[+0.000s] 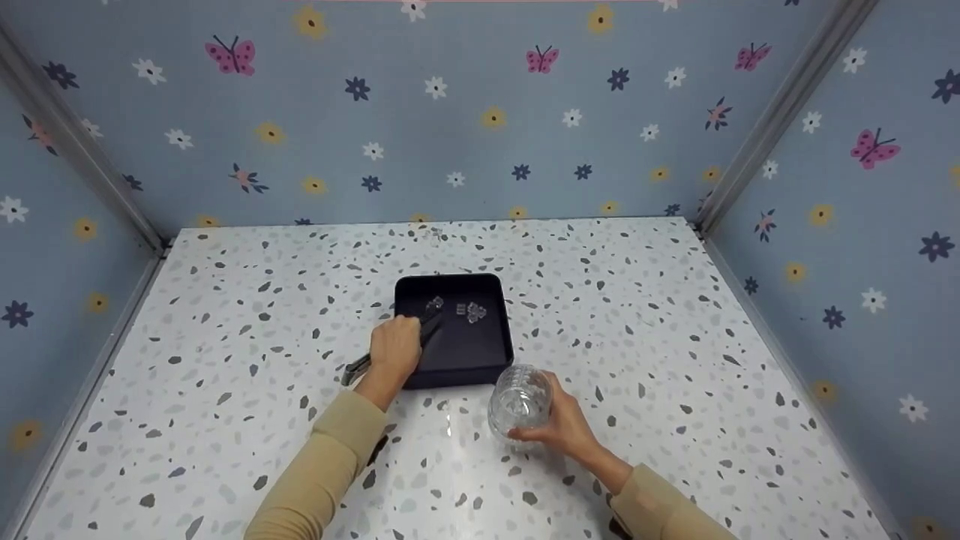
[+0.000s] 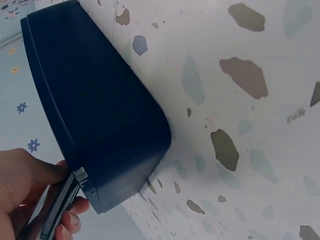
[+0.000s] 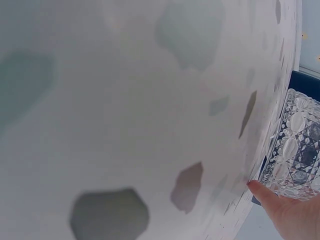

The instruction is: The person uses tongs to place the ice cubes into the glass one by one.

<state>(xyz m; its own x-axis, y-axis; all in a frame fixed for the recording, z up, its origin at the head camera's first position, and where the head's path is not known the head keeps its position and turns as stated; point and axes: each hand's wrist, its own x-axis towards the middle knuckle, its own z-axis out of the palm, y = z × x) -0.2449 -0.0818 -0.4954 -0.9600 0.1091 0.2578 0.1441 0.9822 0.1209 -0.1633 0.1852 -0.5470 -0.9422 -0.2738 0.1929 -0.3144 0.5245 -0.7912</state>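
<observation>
My left hand grips a pair of dark tongs at the left side of a dark square tray. The tongs' tips reach down into the tray, near a clear cube-like piece. More clear pieces lie in a small group by the tray's middle. In the left wrist view, thumb and fingers close round the tongs above the tray's rim. Just off the tray's front right corner, my right hand holds a clear patterned glass. The right wrist view shows the glass's cut pattern.
A white speckled tabletop lies under everything. Blue flowered panels enclose it at the back and both sides, with grey posts at the back corners.
</observation>
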